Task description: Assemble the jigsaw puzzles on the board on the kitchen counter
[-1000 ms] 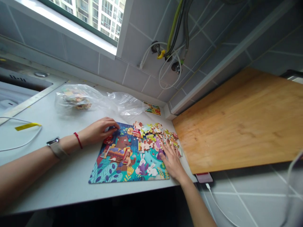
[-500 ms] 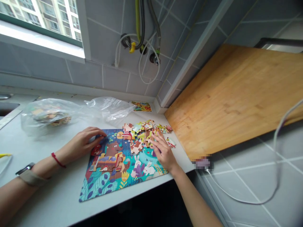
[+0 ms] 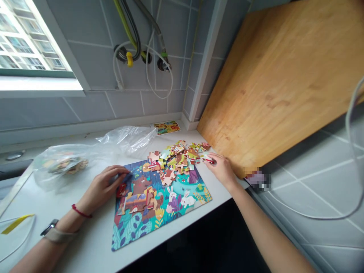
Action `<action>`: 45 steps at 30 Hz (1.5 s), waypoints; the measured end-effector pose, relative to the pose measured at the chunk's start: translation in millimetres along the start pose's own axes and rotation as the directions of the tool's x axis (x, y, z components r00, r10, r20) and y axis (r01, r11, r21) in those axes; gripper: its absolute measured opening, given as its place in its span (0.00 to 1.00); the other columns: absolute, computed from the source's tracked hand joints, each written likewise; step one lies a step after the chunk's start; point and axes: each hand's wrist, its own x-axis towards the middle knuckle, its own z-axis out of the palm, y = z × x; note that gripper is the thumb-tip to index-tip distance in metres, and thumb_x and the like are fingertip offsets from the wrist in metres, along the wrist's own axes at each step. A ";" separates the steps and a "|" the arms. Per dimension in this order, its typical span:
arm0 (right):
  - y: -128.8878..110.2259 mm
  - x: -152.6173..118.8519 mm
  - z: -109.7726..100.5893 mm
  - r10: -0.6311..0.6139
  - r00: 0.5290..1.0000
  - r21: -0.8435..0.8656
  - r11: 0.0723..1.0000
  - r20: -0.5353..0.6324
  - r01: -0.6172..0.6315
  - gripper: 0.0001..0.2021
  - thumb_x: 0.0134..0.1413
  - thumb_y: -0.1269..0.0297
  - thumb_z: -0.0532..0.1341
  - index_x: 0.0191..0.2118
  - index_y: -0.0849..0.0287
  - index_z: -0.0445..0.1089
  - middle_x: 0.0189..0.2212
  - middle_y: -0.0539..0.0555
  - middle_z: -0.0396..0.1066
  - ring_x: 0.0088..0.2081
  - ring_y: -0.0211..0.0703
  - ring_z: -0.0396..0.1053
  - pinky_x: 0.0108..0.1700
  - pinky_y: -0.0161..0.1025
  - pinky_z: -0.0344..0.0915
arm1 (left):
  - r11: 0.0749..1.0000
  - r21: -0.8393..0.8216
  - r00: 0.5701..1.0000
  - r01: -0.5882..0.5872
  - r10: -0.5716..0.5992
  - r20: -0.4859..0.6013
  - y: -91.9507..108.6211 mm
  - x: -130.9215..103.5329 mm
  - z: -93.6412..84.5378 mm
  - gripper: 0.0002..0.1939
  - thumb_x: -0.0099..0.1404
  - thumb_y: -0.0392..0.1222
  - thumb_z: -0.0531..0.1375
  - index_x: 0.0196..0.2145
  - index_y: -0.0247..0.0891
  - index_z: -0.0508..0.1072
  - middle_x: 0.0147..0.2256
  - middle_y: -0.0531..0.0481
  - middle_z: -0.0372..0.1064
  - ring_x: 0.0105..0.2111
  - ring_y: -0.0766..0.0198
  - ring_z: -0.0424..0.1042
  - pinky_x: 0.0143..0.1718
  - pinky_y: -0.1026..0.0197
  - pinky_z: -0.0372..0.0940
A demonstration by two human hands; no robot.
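Note:
A colourful jigsaw puzzle [image 3: 159, 201] with rabbits, plants and a brown bear lies flat on the white counter. Over its upper right part a heap of loose puzzle pieces [image 3: 179, 157] spills onto the counter. My left hand [image 3: 109, 184] rests at the puzzle's upper left edge, fingers stretched out and holding nothing. To the right of the heap, my right hand [image 3: 223, 170] pinches a white and red puzzle piece [image 3: 209, 160] between thumb and fingers, close to the counter. The underside of that piece is hidden.
A clear plastic bag [image 3: 61, 163] with more pieces inside lies at the left rear. A printed picture card [image 3: 166, 127] sits by the back wall. At the right leans a large wooden board [image 3: 256, 98]. A white cable [image 3: 318, 218] hangs near the counter's right end.
My right hand has moved right, off the puzzle and heap, and now grips a piece at the heap's right side. My left hand stays at the puzzle's edge. The camera view has shifted.

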 end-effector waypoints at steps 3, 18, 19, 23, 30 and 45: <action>-4.1 36.4 5.4 0.052 0.998 0.158 0.986 -0.045 -0.044 0.14 0.58 0.56 0.69 0.45 0.58 0.82 0.48 0.61 0.82 0.49 0.57 0.80 0.56 0.53 0.76 | 1.000 -0.010 1.000 0.012 -0.012 -0.017 2.3 -0.6 -0.4 0.21 0.73 0.60 0.56 0.42 0.41 0.79 0.44 0.42 0.79 0.44 0.52 0.78 0.48 0.55 0.74; 16.6 122.7 55.7 -0.083 0.996 0.441 0.893 -0.040 0.092 0.19 0.62 0.48 0.67 0.48 0.57 0.81 0.49 0.58 0.82 0.52 0.53 0.79 0.59 0.51 0.72 | 0.984 0.164 0.998 0.062 -0.056 -0.040 19.4 2.9 0.9 0.16 0.75 0.55 0.58 0.42 0.41 0.78 0.44 0.43 0.78 0.44 0.53 0.79 0.47 0.55 0.76; 17.2 121.7 56.2 -0.086 0.995 0.434 0.895 -0.050 0.099 0.21 0.64 0.45 0.64 0.48 0.57 0.81 0.50 0.59 0.82 0.54 0.53 0.78 0.60 0.51 0.71 | 0.982 0.180 0.998 0.054 -0.046 -0.046 18.5 2.6 1.6 0.17 0.75 0.55 0.58 0.42 0.41 0.78 0.44 0.43 0.78 0.44 0.54 0.79 0.46 0.55 0.76; 16.0 122.7 59.2 -0.034 0.989 0.430 0.898 -0.142 0.093 0.34 0.71 0.35 0.47 0.42 0.57 0.82 0.45 0.62 0.82 0.52 0.54 0.78 0.58 0.49 0.71 | 0.971 0.237 0.996 -0.010 0.031 -0.085 13.3 -1.4 3.6 0.16 0.75 0.53 0.58 0.42 0.39 0.79 0.42 0.45 0.79 0.41 0.57 0.80 0.43 0.58 0.76; 16.3 119.9 66.2 0.007 0.993 0.429 0.902 -0.114 0.043 0.41 0.70 0.31 0.39 0.34 0.55 0.80 0.33 0.59 0.81 0.42 0.53 0.79 0.47 0.45 0.71 | 0.955 0.281 0.996 -0.091 0.087 0.027 69.3 40.8 25.2 0.22 0.76 0.50 0.58 0.63 0.40 0.69 0.59 0.40 0.73 0.58 0.50 0.74 0.59 0.48 0.71; 7.4 109.6 74.5 -0.235 0.951 0.042 0.972 0.202 0.231 0.10 0.66 0.61 0.65 0.43 0.54 0.84 0.51 0.59 0.79 0.54 0.54 0.72 0.58 0.48 0.69 | 0.931 0.293 0.948 -0.216 0.127 0.292 88.3 117.0 81.2 0.23 0.81 0.50 0.50 0.67 0.46 0.68 0.69 0.43 0.61 0.69 0.47 0.62 0.68 0.41 0.62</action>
